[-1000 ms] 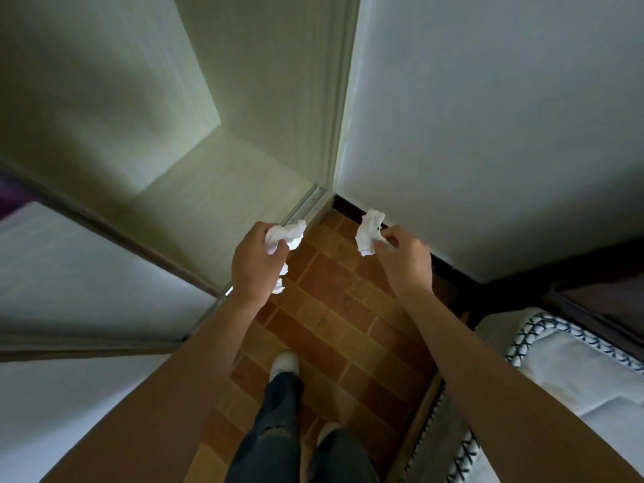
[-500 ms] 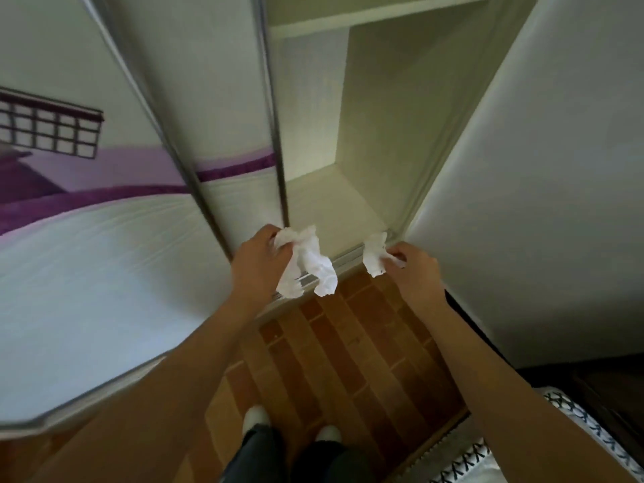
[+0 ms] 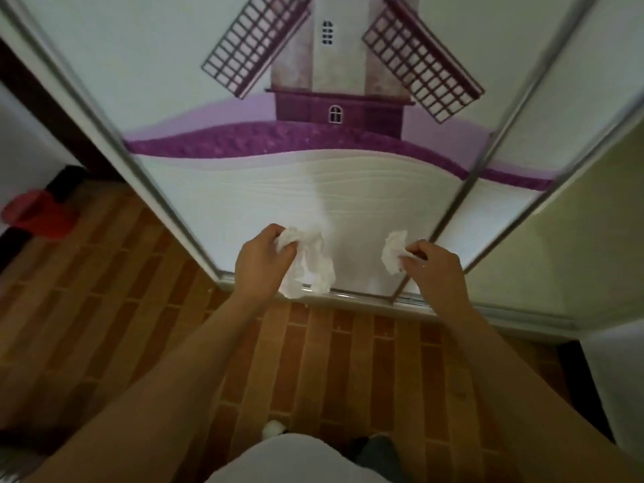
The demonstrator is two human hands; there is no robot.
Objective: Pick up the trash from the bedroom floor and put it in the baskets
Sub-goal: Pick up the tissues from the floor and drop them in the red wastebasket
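The fingers of the left hand (image 3: 262, 263) are curled in tight around a big crumpled tissue (image 3: 308, 264) — the top of it is bunched in the fist and the rest hangs down loose below the thumb. The fingers of the right hand (image 3: 434, 264) are pressed together in a pinch on a small crumpled tissue (image 3: 393, 251), which sticks up and out to the side of the fingertips. Both hands are held out in front of the body, near each other but not touching, and both bare arms reach up from the bottom of the view. The two tissues are up in the air, off the floor. Right behind the hands is a sliding wardrobe door (image 3: 278, 190), white at the bottom, with a purple windmill picture (image 3: 334, 64) higher up. The big tissue hangs just in front of the door's metal bottom rail (image 3: 366, 295). Under the arms is a brown floor (image 3: 104, 273) that looks like long bricks. Far off to the left, by the wall, sits something red (image 3: 38, 217) — it is too blurry to tell what it is. At the very bottom a white shirt (image 3: 292, 458) shows.
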